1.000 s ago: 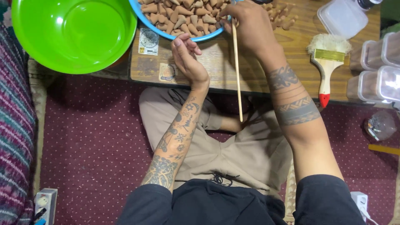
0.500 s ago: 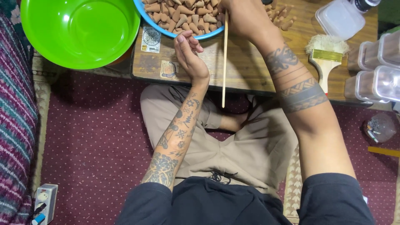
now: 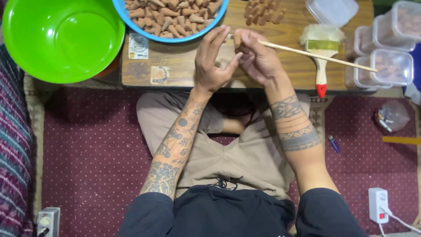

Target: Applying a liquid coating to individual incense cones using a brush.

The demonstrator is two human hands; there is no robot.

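Low wooden table (image 3: 184, 66) over a maroon dotted carpet (image 3: 87, 145); person seated cross-legged behind it.

Work piece: small brown cone (image 3: 237, 39), held above the table's middle, just below the rim of the blue bowl (image 3: 131, 19). Right hand (image 3: 258, 59) pinches it at the fingertips, and the same hand carries a thin wooden stick (image 3: 315, 55) running out to the right over the paintbrush (image 3: 321, 66). Stick tip appears to meet the cone, though the contact is hidden by the fingers. Left hand (image 3: 212, 61) sits alongside, fingers spread upward, thumb reaching toward the right hand; it grips nothing visible.

Judgement on technique: keep the stick in line with the cone's axis, steady the cone with the left thumb and forefinger, use light pressure since a cone like this may crumble.

Surroundings: blue bowl holds many like cones; loose cones (image 3: 263, 13) lie on the table beyond; green bowl (image 3: 61, 37) at left; clear lidded tubs (image 3: 386, 44) at right.
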